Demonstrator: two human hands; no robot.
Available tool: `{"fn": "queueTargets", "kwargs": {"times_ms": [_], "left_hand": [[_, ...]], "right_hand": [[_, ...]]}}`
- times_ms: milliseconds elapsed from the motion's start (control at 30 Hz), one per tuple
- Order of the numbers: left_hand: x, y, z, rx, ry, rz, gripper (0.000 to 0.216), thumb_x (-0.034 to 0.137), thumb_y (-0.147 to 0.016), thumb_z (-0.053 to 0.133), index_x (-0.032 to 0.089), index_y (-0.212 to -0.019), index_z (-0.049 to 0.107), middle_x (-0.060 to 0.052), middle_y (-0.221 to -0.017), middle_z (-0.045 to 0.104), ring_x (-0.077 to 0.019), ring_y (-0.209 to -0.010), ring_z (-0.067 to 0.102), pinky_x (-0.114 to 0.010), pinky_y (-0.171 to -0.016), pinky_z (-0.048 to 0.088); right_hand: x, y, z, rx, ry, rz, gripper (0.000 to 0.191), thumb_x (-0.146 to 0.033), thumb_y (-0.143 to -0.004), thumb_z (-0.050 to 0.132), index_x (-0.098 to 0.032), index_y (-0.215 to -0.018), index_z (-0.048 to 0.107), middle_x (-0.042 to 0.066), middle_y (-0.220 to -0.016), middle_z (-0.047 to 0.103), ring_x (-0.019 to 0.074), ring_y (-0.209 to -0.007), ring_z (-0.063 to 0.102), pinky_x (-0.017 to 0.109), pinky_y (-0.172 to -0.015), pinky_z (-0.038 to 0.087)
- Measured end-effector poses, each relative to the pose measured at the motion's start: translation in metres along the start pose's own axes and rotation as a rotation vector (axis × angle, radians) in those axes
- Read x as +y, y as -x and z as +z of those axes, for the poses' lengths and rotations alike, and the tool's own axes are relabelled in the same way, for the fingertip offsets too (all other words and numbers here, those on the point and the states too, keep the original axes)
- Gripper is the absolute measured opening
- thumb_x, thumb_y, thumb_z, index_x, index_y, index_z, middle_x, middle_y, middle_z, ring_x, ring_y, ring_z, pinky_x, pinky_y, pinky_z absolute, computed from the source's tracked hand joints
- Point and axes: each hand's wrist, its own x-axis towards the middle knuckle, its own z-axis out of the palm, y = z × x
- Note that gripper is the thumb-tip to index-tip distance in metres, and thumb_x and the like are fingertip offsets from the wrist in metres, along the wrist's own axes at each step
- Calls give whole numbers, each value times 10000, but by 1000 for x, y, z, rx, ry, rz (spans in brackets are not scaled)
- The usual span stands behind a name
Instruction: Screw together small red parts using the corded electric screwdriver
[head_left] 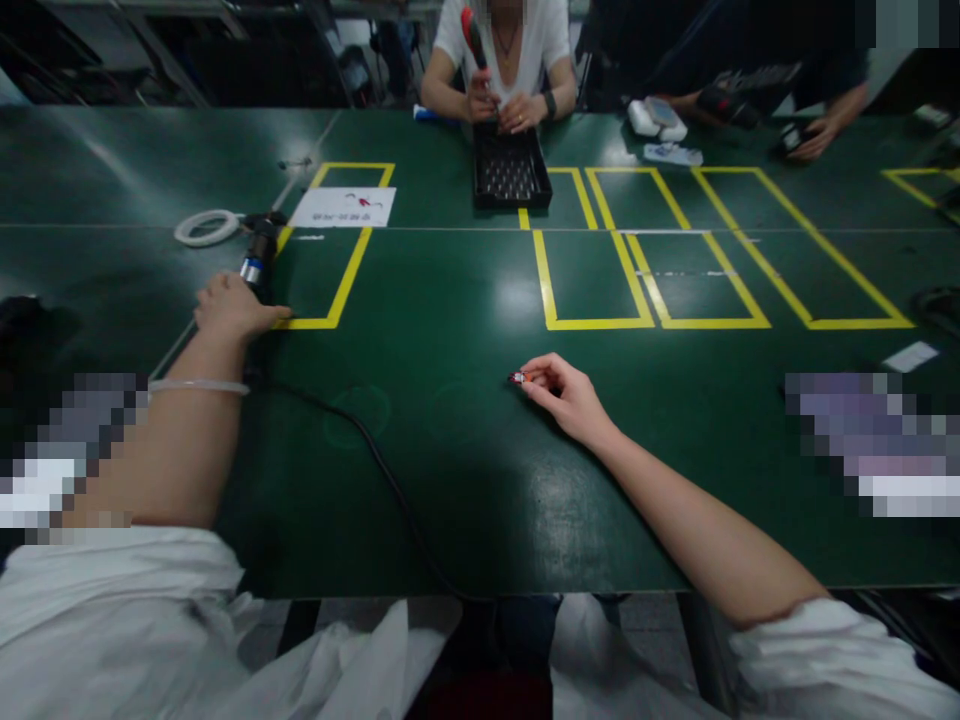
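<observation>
My left hand (234,305) lies over the lower part of a black corded tool (262,243), which has a silver and blue band. The fingers bend round its far side, while the thumb points right across a yellow tape line. The tool's lower part is hidden under this hand and forearm. Above the middle of the green table, my right hand (562,392) pinches a small part with red, white and dark colours (518,378) between thumb and fingertips. Its exact kind is too small to make out.
A black cord (367,440) runs to the table's (465,500) front edge. Left stands a white coil (206,228) near a paper sheet (345,207). Opposite, a person holds a red-and-black tool (472,38) over a black tray (514,195). Another person's hand (817,138) is far right.
</observation>
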Motion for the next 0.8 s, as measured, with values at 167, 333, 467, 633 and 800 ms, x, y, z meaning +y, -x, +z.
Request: {"fn": "queueTargets", "kwargs": {"times_ms": [167,333,467,633,800], "left_hand": [[-23,-26,-11,-193,-112,-20,722,618,-884,594,98,-1382,526,-38,-871,524,-112,-687,362,-363,-850,495],[-12,-13,-22,-177,-175,41,645,531,-904,627,96,-1373,544,-5,-773,496,-98,-637,299,-317,-807,484],[14,21,-26,-142,-217,51,625,481,-834,714,105,-1313,574,-45,-950,548,-107,-705,344,-381,-842,498],[58,85,-29,-71,-195,200,613,515,-860,620,91,-1299,559,-138,-1162,564,-218,-882,524,-419,-817,514],[109,154,-27,-2,-139,385,648,556,-848,584,88,-1295,546,-209,-1195,554,-338,-1021,571,-436,-820,515]], "right_hand": [[0,0,-1,-11,6,-12,237,-383,-889,653,-196,-1031,623,30,-870,659,126,-700,558,259,-616,434],[2,-1,0,-19,5,-12,225,-361,-892,651,-191,-1036,620,33,-882,663,130,-718,569,260,-621,430],[1,-1,0,-15,5,-8,228,-366,-889,652,-192,-1032,617,31,-879,660,133,-724,579,267,-638,445],[-3,-2,-1,12,82,-63,181,-348,-896,635,-199,-999,638,30,-875,630,136,-719,568,272,-625,443],[-1,-3,-1,43,89,-58,201,-377,-875,660,-200,-968,643,46,-916,647,155,-770,595,279,-628,462]]}}
